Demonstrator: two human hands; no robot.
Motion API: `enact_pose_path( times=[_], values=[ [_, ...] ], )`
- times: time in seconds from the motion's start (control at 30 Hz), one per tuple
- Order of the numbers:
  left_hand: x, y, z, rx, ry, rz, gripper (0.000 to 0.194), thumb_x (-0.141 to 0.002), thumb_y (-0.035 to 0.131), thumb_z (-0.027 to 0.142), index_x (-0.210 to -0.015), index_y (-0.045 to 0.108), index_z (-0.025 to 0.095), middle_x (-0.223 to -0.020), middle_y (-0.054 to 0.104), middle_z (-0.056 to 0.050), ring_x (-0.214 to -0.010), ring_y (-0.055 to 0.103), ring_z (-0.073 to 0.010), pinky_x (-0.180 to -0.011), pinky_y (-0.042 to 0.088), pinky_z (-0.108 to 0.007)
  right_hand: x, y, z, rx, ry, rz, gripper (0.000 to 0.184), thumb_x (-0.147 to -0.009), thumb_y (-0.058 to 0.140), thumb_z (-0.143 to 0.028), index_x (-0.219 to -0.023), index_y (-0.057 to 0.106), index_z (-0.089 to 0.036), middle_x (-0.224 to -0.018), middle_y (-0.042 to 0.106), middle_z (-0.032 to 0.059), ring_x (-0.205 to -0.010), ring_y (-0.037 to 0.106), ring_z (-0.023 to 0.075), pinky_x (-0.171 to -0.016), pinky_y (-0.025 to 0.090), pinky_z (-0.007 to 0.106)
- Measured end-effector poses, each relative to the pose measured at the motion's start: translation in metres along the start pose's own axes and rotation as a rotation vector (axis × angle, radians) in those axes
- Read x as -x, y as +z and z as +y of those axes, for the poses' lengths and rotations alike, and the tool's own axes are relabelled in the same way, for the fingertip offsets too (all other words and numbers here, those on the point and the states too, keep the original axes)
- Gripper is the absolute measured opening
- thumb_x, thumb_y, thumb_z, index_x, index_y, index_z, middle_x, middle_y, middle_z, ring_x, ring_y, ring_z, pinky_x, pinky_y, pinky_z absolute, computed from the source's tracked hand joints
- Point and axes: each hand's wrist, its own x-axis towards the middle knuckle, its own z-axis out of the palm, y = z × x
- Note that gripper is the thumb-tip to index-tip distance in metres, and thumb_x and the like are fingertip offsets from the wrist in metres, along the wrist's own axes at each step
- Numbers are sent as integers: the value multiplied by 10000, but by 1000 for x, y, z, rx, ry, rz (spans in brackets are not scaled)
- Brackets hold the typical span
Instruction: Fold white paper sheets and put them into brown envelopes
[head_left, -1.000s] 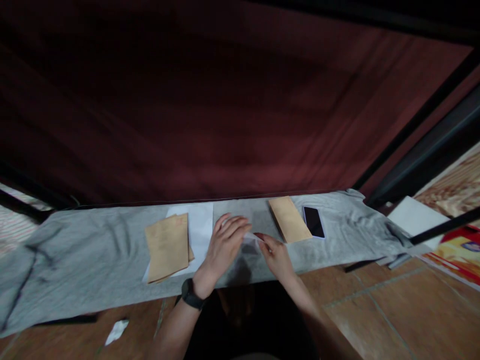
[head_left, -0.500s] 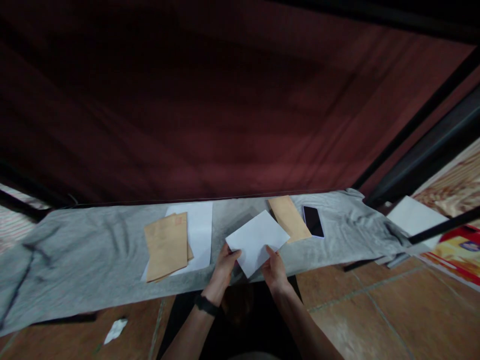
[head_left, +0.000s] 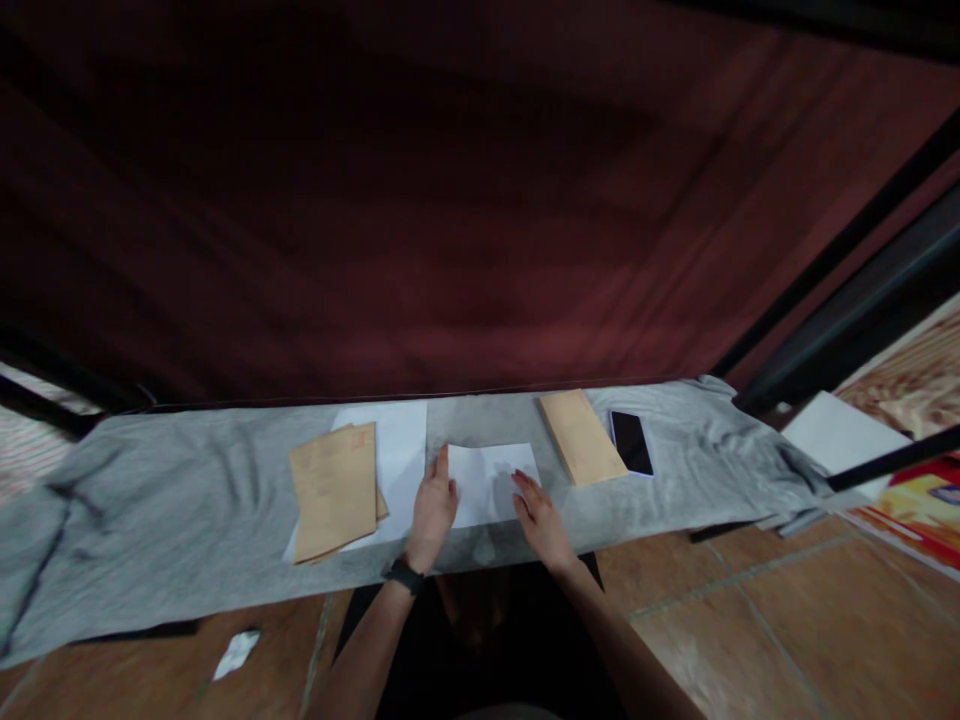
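A white sheet of paper (head_left: 482, 480) lies on the grey cloth in front of me, with a faint crease down its middle. At its left edge rests my left hand (head_left: 435, 508), fingers stretched out. My right hand (head_left: 541, 522) is at the sheet's right side, fingers extended over or on the paper; neither hand grips it. To the left, several brown envelopes (head_left: 335, 490) are stacked partly over white paper (head_left: 405, 450). Another brown envelope (head_left: 583, 437) lies to the right of the sheet, beside a dark-screened phone (head_left: 631, 442).
Grey cloth (head_left: 202, 500) covers the long narrow surface. Behind it rises a dark red panel (head_left: 450, 250). A white board-like item (head_left: 844, 435) and a red-yellow package (head_left: 922, 510) are at the right. A crumpled white scrap (head_left: 236, 652) is on the tiled floor (head_left: 735, 620).
The white sheet has come down from both hands onto the cloth and turned square to me. My fingers have let go of it and straightened out at its two sides.
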Motion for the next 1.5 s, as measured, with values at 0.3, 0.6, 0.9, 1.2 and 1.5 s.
enact_pose_path(
  times=[0.3,0.6,0.9,1.2,1.5],
  values=[
    [31,48,29,-190,352,-41,548,-969,374,230,-1505,389,117,-1588,366,-152,-1504,253,-287,-1208,258,-526,-7,13,10,373,-124,-69,455,-1010,362,-252,-1423,537,-177,-1477,527,123,-1393,458,251,-1165,363,496],
    [19,57,18,-257,355,-117,589,-937,333,140,-1519,347,54,-1573,374,-183,-1496,277,-252,-1218,265,-454,-40,44,-3,446,-197,-229,489,-1052,282,-316,-1463,480,-141,-1499,494,120,-1441,387,219,-1215,258,482],
    [-6,52,18,-208,213,-43,563,-964,318,210,-1508,379,76,-1594,345,-157,-1505,254,-250,-1228,231,-456,-45,40,20,591,-181,-94,478,-1020,400,-320,-1484,460,-219,-1564,389,96,-1459,353,268,-1191,257,505],
    [-2,51,15,-203,102,10,586,-964,352,247,-1495,365,-1,-1579,344,-215,-1511,223,-283,-1229,219,-469,-38,13,38,526,-105,32,528,-1009,392,-344,-1506,419,-167,-1547,420,122,-1445,377,273,-1193,265,505],
    [40,43,12,-151,186,73,562,-974,363,246,-1522,369,119,-1599,341,-138,-1512,230,-269,-1232,230,-513,-23,-5,42,525,-69,81,537,-1001,364,-340,-1479,451,-112,-1534,429,158,-1439,382,303,-1177,284,543]
  ],
)
